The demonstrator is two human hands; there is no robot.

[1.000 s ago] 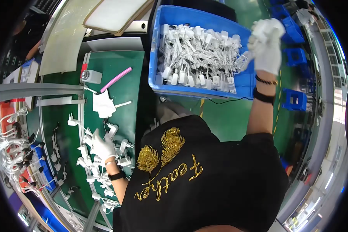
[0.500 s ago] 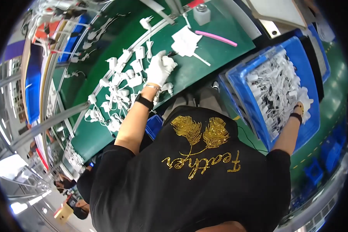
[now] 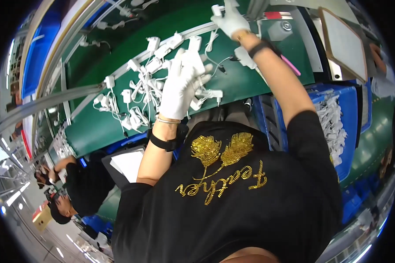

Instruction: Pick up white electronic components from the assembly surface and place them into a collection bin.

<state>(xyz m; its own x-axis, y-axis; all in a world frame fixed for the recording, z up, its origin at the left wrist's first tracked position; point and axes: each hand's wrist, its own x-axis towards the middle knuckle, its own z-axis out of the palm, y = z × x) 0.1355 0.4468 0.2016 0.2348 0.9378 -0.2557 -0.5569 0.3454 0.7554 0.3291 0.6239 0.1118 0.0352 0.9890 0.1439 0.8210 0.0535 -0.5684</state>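
Observation:
My left hand (image 3: 180, 90), in a white glove, is over the near side of a pile of white power adapters (image 3: 153, 65) with cables on the green table. Its fingers are bent around a white block that looks like a power adapter (image 3: 194, 62); the glove and block partly blend together. My right hand (image 3: 231, 21), also gloved, reaches to the far rail with its fingers stretched out. Beside its thumb sits another white adapter (image 3: 217, 10); whether they touch is unclear. A thin cable with a dark connector (image 3: 222, 69) lies right of my left hand.
A blue bin (image 3: 349, 127) of white cabled adapters stands at the right, partly behind my right arm. A pink tube (image 3: 290, 65) and a translucent bottle (image 3: 281, 30) are on the table. A metal rail (image 3: 197, 31) runs along the far side. Another person (image 3: 85, 184) is at the left.
My right hand has left the blue bin and swung across to the far rail. My left hand has turned, its fingers now around a white block. The view has shifted.

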